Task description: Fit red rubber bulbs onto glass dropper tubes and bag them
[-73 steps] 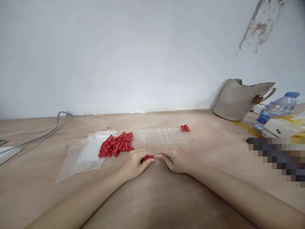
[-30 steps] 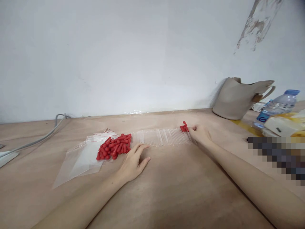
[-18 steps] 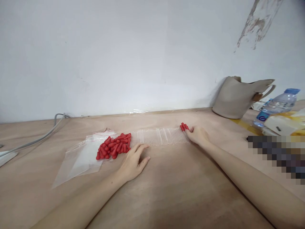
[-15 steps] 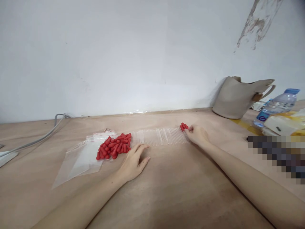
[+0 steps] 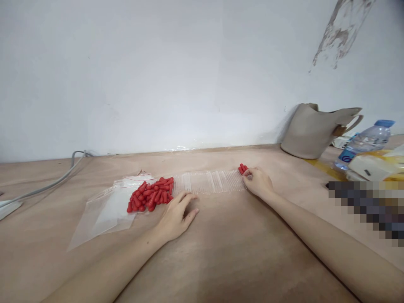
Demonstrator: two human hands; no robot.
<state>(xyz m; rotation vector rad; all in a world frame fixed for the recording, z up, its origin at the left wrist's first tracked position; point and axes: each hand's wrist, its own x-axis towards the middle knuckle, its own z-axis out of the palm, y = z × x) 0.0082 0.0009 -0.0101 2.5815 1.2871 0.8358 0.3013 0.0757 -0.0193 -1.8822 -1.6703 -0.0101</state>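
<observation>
A row of thin clear tubes (image 5: 208, 182) lies side by side across the table. At its left end is a pile of red rubber dropper bulbs (image 5: 150, 194), partly on clear plastic zip bags (image 5: 110, 210). My left hand (image 5: 176, 214) rests on the table just right of the pile, its fingers apart and holding nothing, fingertips by the tubes' near ends. At the row's right end my right hand (image 5: 258, 182) is closed in a pinch, touching the last tubes; what sits between the fingertips is hidden. A few red dropper bulbs (image 5: 242, 168) lie just beyond those fingers.
A beige pitcher-shaped container (image 5: 311, 131) leans by the wall at the back right. Beside it are a water bottle (image 5: 366, 143) and a yellow-and-white package (image 5: 375, 166). A grey cable (image 5: 53, 185) runs along the left side. The white wall (image 5: 176, 75) bounds the table's back.
My right hand has shifted slightly left along the tubes, with its fingers still pinched. My left hand has stayed in place.
</observation>
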